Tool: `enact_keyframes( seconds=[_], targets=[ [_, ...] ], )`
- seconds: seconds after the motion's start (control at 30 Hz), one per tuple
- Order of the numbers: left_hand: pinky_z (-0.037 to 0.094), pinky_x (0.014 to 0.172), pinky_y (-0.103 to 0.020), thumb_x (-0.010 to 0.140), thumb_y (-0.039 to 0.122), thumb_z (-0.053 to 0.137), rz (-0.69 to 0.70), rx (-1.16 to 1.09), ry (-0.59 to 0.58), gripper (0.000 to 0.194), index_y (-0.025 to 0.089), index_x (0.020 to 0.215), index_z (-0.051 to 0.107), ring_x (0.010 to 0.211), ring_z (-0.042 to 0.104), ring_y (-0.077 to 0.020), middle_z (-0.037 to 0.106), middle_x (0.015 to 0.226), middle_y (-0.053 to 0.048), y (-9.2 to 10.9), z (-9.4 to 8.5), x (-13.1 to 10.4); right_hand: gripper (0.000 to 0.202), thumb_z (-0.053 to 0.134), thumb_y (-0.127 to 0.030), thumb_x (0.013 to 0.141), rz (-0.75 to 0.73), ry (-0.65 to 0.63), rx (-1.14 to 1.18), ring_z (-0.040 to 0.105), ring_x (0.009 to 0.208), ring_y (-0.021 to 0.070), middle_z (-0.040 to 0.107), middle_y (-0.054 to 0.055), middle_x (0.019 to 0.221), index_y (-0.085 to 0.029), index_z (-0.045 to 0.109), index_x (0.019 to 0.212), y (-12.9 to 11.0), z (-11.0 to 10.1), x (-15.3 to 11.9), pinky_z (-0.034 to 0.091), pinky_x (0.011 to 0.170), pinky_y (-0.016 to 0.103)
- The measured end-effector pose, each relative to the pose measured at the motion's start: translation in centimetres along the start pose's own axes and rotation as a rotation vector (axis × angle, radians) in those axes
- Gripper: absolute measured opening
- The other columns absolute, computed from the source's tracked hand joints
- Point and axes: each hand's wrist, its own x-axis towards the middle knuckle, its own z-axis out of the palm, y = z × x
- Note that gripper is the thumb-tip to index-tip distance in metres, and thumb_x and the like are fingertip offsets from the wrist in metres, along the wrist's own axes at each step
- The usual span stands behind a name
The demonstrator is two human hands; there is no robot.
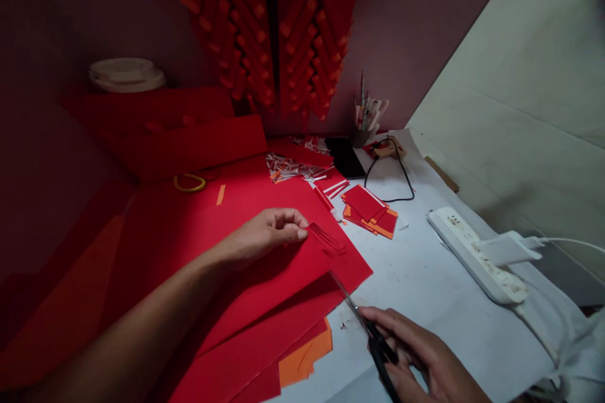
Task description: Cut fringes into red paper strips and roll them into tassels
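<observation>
My left hand (pixel 281 228) is closed, pinching a small red paper piece (pixel 325 240) between thumb and fingers. Thin slits or strips seem to run along that piece, and its far end is blurred. Black-handled scissors (pixel 373 330) are in my right hand (pixel 411 349), with fingers wrapped around the handles. Their blades point up and left, and the tips lie near the edge of a large red paper sheet (pixel 265 271). A gap separates the scissor tips from the pinched piece. Under the large sheet, orange paper (pixel 307 356) sticks out at the front.
Small red and orange cards (pixel 368 208) lie right of centre, with paper scraps (pixel 293 167) behind. Further back are a black phone (pixel 346 157), a pen cup (pixel 363 132) and a glue gun (pixel 390 148). A power strip (pixel 472 258) lies right; yellow-handled scissors (pixel 190 182) lie left.
</observation>
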Motion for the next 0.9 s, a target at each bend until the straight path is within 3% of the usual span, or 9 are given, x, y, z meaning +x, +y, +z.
enact_keyframes(
  seconds=[0.17, 0.4, 0.57, 0.73, 0.9],
  targets=[
    [0.024, 0.054, -0.022, 0.076, 0.037, 0.073, 0.021, -0.002, -0.009, 0.024, 0.017, 0.081, 0.059, 0.056, 0.037, -0.0081, 0.049, 0.063, 0.007, -0.3, -0.3, 0.3, 0.045, 0.060, -0.024, 0.082, -0.137, 0.100, -0.114, 0.068, 0.078, 0.0227, 0.069, 0.008, 0.095, -0.027, 0.065, 0.127, -0.3, 0.8, 0.7, 0.055, 0.058, 0.025],
    [0.024, 0.054, -0.022, 0.076, 0.038, 0.074, 0.004, -0.023, -0.029, 0.028, 0.017, 0.083, 0.058, 0.055, 0.036, -0.0077, 0.050, 0.063, 0.007, -0.7, -0.4, 0.6, 0.045, 0.058, -0.020, 0.082, -0.217, 0.114, -0.161, 0.068, 0.080, 0.0224, 0.067, 0.006, 0.086, -0.027, 0.065, 0.127, -0.6, 1.0, 1.3, 0.055, 0.061, 0.026],
    [0.024, 0.054, -0.022, 0.073, 0.042, 0.075, -0.006, -0.003, -0.013, 0.032, 0.017, 0.082, 0.058, 0.055, 0.036, -0.0083, 0.052, 0.064, 0.006, -0.6, -0.5, 0.5, 0.046, 0.060, -0.024, 0.080, -0.185, 0.129, -0.129, 0.069, 0.081, 0.0240, 0.069, 0.009, 0.093, -0.026, 0.067, 0.125, -0.7, 1.3, 1.3, 0.055, 0.059, 0.026],
    [0.024, 0.054, -0.022, 0.073, 0.044, 0.076, 0.004, -0.004, -0.031, 0.034, 0.017, 0.081, 0.058, 0.055, 0.036, -0.0081, 0.051, 0.063, 0.006, -0.4, -0.4, 0.4, 0.044, 0.058, -0.028, 0.083, -0.093, 0.099, -0.095, 0.065, 0.068, 0.0212, 0.069, 0.010, 0.090, -0.024, 0.067, 0.126, -0.7, 1.0, 1.2, 0.051, 0.048, 0.025],
    [0.025, 0.054, -0.022, 0.072, 0.044, 0.076, -0.003, -0.002, -0.025, 0.034, 0.017, 0.081, 0.058, 0.055, 0.038, -0.0080, 0.053, 0.063, 0.006, -0.4, -0.4, 0.4, 0.044, 0.061, -0.024, 0.079, -0.123, 0.086, -0.121, 0.066, 0.076, 0.0234, 0.069, 0.009, 0.088, -0.024, 0.069, 0.122, -1.1, 1.1, 1.5, 0.055, 0.058, 0.028]
  ],
)
